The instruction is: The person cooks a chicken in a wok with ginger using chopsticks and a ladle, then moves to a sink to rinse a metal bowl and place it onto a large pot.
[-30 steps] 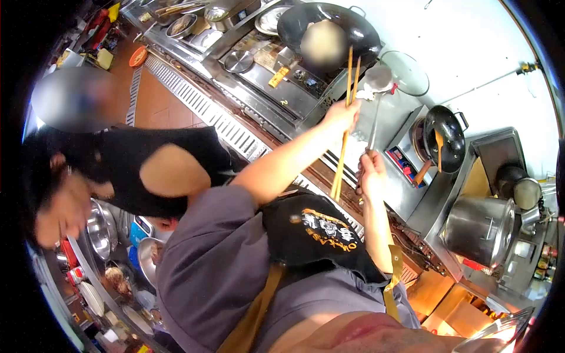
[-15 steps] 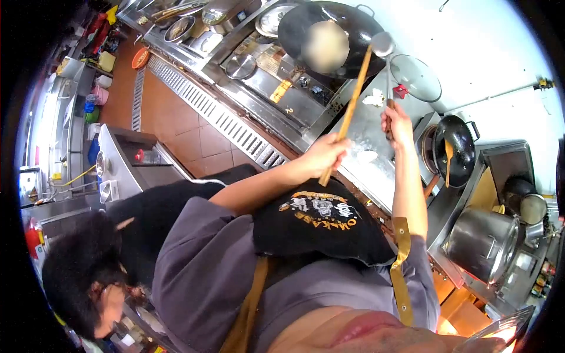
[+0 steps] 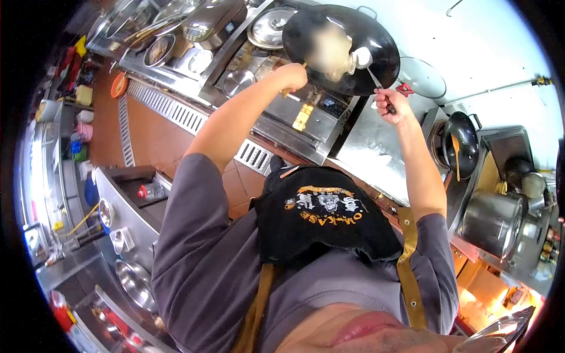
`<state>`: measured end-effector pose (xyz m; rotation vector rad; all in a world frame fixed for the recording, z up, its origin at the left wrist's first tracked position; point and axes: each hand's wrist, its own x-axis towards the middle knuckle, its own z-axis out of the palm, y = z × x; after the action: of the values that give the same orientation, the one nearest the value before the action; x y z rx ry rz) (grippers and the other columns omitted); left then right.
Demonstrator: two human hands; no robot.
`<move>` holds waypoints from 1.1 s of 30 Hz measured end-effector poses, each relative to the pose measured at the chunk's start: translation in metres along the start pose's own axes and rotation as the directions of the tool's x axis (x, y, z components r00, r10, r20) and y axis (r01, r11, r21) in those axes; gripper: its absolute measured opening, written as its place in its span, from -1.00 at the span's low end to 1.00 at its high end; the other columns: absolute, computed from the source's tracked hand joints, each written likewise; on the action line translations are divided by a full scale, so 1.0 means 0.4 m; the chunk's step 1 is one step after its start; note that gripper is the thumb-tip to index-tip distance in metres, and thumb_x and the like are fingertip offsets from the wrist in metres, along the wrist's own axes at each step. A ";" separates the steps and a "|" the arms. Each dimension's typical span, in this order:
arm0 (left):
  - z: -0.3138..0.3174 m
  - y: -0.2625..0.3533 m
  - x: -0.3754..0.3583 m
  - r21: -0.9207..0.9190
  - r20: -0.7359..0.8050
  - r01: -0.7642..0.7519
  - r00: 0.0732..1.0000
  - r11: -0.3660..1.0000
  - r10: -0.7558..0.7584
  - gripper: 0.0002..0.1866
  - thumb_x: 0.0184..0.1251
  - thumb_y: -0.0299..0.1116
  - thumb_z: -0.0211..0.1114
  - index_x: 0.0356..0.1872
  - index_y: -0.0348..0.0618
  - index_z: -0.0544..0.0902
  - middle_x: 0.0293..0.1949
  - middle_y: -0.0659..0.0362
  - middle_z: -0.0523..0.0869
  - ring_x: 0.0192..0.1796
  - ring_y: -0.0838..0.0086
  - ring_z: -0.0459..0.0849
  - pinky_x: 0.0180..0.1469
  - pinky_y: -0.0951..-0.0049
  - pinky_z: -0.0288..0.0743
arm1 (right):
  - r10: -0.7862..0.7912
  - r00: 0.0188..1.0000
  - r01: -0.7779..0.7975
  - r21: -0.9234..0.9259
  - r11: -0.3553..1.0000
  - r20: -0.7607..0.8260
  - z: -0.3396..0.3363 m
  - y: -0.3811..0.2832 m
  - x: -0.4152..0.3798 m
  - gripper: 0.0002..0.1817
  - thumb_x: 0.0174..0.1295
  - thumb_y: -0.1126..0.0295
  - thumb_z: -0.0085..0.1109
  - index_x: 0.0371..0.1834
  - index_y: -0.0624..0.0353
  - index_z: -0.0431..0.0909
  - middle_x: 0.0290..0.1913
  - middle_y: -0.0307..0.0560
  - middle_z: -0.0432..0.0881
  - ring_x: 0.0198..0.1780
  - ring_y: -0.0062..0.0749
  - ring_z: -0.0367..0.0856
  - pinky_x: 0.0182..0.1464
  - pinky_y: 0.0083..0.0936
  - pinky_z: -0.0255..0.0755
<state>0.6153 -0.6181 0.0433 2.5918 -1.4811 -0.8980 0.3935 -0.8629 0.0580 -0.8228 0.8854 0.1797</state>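
In the large black wok lies pale food, partly blurred. At the wok's near left side, my left hand is closed around a wooden stick; only short bits of it show beside my fist. My right hand grips the dark handle of a metal ladle, just off the wok's near right rim. The ladle's bowl is inside the wok, at the right edge of the food. A glass lid with a red knob leans right beyond my right hand.
A smaller wok with a wooden spatula sits at right, above a large steel pot. Left of the big wok are a steel lid and a small pan. A floor grate runs along the stove.
Both hands have moved forward to the wok, the left one also leftward. The ladle has gone from beyond the rim into the wok. Another person at the left is out of view.
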 end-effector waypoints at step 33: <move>0.096 0.008 0.065 -0.883 0.210 0.286 0.950 -0.372 0.230 -0.98 0.48 -0.43 0.02 -0.20 -0.04 0.39 -0.59 0.38 0.38 -0.66 0.75 0.31 -0.67 0.70 0.13 | -0.093 0.987 0.047 -0.316 0.948 -0.133 0.077 -0.052 -0.151 -0.79 0.39 0.32 -0.06 0.06 -0.12 0.35 -0.61 -0.49 0.22 -0.73 -0.79 0.16 -0.74 -0.74 0.03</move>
<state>0.6041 -0.6308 0.0002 0.9338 0.0048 -1.5636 0.3834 -0.8444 0.1256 -1.1734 0.9782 0.2014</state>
